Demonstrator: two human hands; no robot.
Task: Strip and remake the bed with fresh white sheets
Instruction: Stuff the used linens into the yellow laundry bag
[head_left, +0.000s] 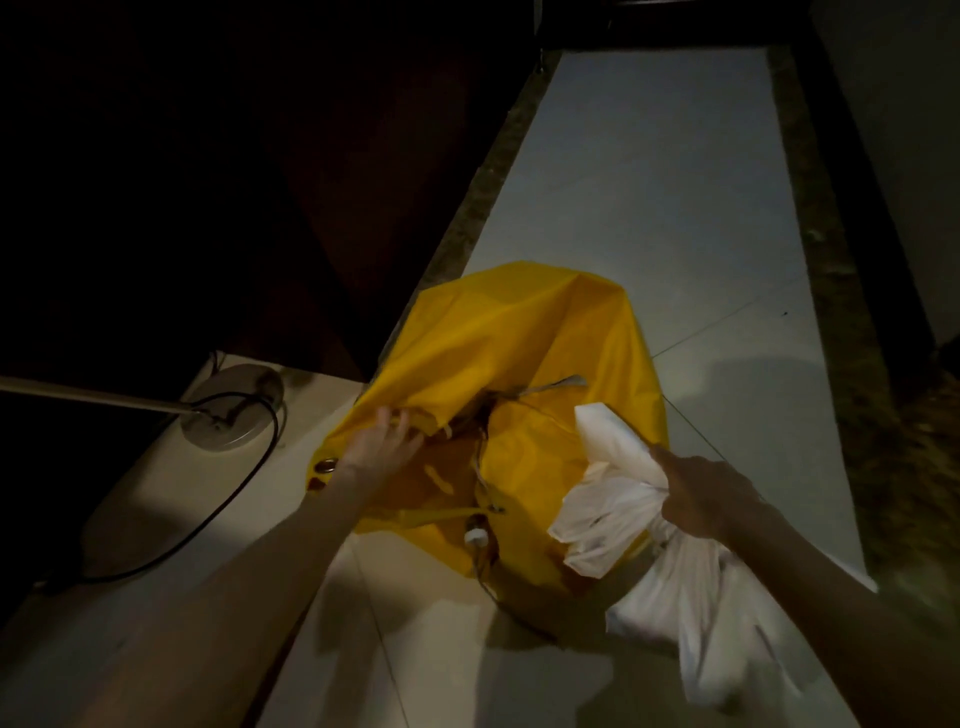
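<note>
White sheet (623, 499): bunched, hanging over the near right rim of the yellow bag (498, 332), part draped below the wrist toward the floor (649, 182).
Right hand (711, 499): grip curled tight round a gathered neck of the sheet, just beside the bag's mouth.
Left hand (382, 441): fingers hooked over the far left rim of the bag, pinching the yellow fabric and pulling the mouth wide.
Drawstring (480, 493): cord with a white toggle, lying across the opening (it could snag the cloth).
Step in hand: likely stuffing the stripped linen into the bag, though pulling it out cannot be ruled out.
Doing it well: keep the left grip lifting the rim taut, feed the bundle in by its gathered end, then gather the loose tail off the floor.
Surroundings: a lamp base (234, 405) with its black cable (218, 519) stands left of the bag; dark furniture behind.
</note>
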